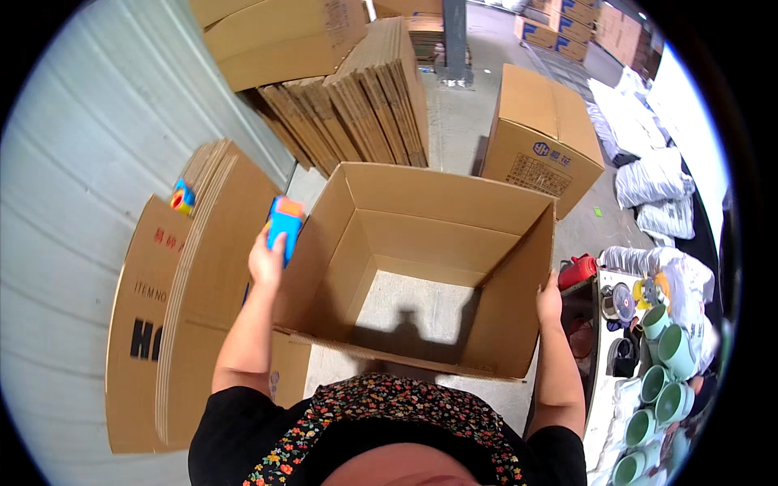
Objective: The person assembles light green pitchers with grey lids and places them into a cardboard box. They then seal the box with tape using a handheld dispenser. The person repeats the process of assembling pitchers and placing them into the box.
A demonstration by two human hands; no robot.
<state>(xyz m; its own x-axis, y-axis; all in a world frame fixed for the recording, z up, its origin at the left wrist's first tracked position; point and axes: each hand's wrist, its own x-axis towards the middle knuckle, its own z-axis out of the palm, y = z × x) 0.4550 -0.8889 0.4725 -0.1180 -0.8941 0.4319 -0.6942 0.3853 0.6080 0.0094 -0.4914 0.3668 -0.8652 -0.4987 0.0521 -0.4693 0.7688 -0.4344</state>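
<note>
A large brown cardboard box point(421, 194) stands in front of me with its top open. Its bottom is open too, and the concrete floor shows through it. My left hand point(267, 261), over the box's left edge, is closed round a blue and orange hand-held tool point(284, 225); its exact kind is unclear. At the right wall, my right hand point(549, 300) grips the top edge, the thumb uppermost and the other fingers mostly hidden.
Flattened cartons point(207, 267) lean on the left wall, a blue, yellow and red object point(182, 197) on them. More folded cardboard point(365, 105) stands behind. A closed carton point(551, 130) sits far right. Green pots point(677, 350) and a red bottle point(577, 270) are at the right-hand table.
</note>
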